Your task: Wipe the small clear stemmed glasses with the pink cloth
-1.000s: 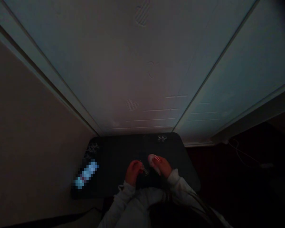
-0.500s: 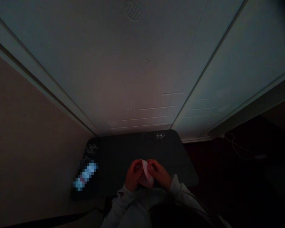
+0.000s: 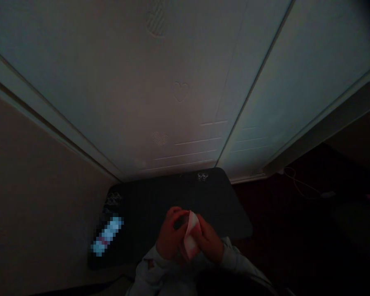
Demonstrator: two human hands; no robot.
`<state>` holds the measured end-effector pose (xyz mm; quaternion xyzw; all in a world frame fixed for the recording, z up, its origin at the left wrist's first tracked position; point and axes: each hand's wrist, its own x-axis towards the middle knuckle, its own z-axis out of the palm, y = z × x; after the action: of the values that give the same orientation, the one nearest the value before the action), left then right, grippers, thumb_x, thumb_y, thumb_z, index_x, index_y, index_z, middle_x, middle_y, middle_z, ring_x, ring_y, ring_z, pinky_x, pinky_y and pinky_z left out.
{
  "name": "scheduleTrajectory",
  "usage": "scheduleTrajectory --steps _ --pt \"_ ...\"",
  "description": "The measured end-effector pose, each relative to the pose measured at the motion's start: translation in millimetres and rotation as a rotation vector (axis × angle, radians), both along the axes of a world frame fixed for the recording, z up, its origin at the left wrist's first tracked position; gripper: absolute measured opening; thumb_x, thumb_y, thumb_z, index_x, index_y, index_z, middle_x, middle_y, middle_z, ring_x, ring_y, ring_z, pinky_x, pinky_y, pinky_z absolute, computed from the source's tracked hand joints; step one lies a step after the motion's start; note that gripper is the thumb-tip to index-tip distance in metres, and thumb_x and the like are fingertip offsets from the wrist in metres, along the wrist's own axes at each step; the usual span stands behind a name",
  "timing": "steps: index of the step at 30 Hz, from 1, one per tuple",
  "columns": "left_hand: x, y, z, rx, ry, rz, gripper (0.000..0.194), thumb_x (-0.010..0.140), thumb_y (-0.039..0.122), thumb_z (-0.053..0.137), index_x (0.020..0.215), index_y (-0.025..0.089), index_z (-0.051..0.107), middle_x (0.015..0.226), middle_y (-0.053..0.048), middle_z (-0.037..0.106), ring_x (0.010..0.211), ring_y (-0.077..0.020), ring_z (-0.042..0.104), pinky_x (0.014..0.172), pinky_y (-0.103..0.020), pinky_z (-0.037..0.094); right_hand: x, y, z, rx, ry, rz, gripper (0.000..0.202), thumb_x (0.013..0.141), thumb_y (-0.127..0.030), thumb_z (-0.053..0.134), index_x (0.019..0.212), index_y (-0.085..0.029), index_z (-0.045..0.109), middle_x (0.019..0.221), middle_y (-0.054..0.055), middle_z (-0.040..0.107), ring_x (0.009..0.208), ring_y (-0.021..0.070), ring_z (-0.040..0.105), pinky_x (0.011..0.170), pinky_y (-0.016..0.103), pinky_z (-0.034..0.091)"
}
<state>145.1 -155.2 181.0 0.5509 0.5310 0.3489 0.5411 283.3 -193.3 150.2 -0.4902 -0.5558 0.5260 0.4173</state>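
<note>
Between my two hands, over the near edge of a dark table [image 3: 148,201], is a small pinkish-white piece of thin sheet, perhaps paper or cloth [image 3: 191,244]. My left hand [image 3: 169,236] curls around its left side, thumb and fingers bent. On the other side my right hand [image 3: 210,240] pinches it, the thumb lying over its face. The sheet looks folded or cupped, with its pale edge standing up. Dim light hides what kind of thing it is and whether anything lies inside.
A small clear object [image 3: 202,176] sits at the table's far edge. Crumpled clear material [image 3: 114,199] and a blurred-out bright oblong [image 3: 107,236] lie at the left. White panels [image 3: 185,61] with heart reliefs stand behind. A white cable [image 3: 302,189] runs along the floor at right.
Both hands have come slightly lower and nearer with the pinkish sheet, which has turned so more of its pale face shows. The view has shifted a little to the right.
</note>
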Motion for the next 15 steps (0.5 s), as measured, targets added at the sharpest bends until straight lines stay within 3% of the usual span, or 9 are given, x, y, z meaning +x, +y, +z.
scheduleTrajectory --steps 6,10,15 --pt "3.0 -5.3 11.5 0.066 -0.008 -0.099 0.028 0.064 0.032 0.063 0.088 0.02 0.067 0.096 -0.006 0.052 0.089 -0.0224 0.051 0.081 -0.033 0.041 0.9 -8.4 6.9 -0.046 0.177 -0.083 0.048 0.085 -0.054 0.031 0.107 -0.016 0.051 0.086 0.006 0.06 0.075 0.017 0.054 0.066 0.027 0.042" --pt "6.9 -7.8 18.1 0.091 -0.043 -0.119 0.027 0.067 0.034 0.061 0.089 0.02 0.066 0.093 -0.005 0.052 0.087 -0.0207 0.051 0.078 -0.031 0.042 1.2 -9.7 12.3 -0.082 0.226 -0.125 0.048 0.084 -0.056 0.032 0.099 -0.016 0.055 0.075 0.004 0.058 0.067 0.0153 0.052 0.064 0.027 0.042" --pt "8.5 -11.5 17.5 0.104 -0.059 -0.158 0.026 0.069 0.033 0.06 0.091 0.021 0.066 0.094 -0.005 0.051 0.088 -0.0202 0.05 0.078 -0.03 0.042 1.8 -11.0 26.5 -0.119 0.274 -0.216 0.052 0.081 -0.059 0.034 0.092 -0.015 0.057 0.076 0.005 0.058 0.072 0.0174 0.053 0.066 0.028 0.043"
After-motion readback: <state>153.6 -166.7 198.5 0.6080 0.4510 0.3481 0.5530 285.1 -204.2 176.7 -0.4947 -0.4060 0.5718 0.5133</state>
